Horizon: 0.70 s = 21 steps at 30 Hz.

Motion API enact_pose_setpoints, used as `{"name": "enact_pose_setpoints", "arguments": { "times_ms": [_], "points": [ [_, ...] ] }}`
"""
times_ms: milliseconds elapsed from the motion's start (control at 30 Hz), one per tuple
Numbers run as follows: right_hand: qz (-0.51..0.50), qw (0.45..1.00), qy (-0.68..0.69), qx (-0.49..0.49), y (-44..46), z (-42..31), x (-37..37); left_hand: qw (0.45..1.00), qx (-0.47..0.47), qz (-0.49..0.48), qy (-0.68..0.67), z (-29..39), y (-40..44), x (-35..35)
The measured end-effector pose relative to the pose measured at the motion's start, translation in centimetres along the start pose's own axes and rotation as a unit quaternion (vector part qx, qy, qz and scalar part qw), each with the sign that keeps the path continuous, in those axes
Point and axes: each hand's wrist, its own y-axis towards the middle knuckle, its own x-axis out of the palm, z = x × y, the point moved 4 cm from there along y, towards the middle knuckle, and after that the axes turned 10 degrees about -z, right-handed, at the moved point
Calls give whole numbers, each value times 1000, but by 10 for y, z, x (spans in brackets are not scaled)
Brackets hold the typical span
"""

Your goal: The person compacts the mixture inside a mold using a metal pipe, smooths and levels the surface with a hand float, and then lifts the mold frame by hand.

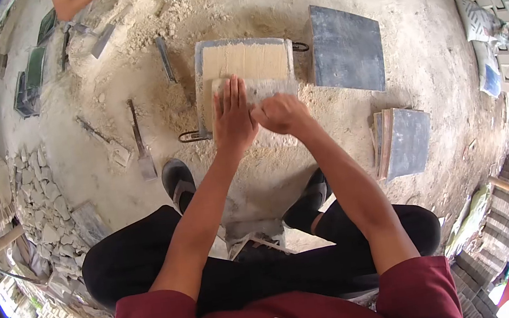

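Observation:
Between my feet and the loose powder lies a square metal mould point(198, 79) with wire loop handles at two corners, filled with a pale sandy mix point(247, 57). My left hand point(235, 119) rests on its near left part, fingers stretched out flat and pointing away from me. Over the near right part, my right hand point(284, 114) is closed in a fist, its thumb side close to my left hand. A smeared grey flat shape point(270, 86) shows just beyond the right fist. Whether the fist grips it is hidden.
Dark square boards point(347, 47) lie right of the mould, with a stack of boards point(408, 142) nearer. A trowel point(145, 164), a brush-like tool point(117, 152) and a dark bar point(165, 59) lie left. Loose powder point(146, 19) is heaped behind; broken rubble point(40, 193) lies far left.

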Motion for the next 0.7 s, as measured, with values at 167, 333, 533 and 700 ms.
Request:
{"name": "enact_pose_setpoints", "arguments": {
  "times_ms": [167, 333, 533, 700],
  "points": [
    [-42, 999, -5, 5, -31, -15, 60, 1000, -11, -6, 10, 1, -70, 15],
    [-130, 991, -30, -22, -65, -49, 158, 1000, -22, -13, 2, -25, -178, 76],
    [-1, 991, -130, -22, -45, -86, 27, 995, 6, 95, -25, -47, -79, -29],
    [58, 995, -77, 1, 61, -49, -89, 993, 25, 89, 79, -62, 78, -54]
  ]
}}
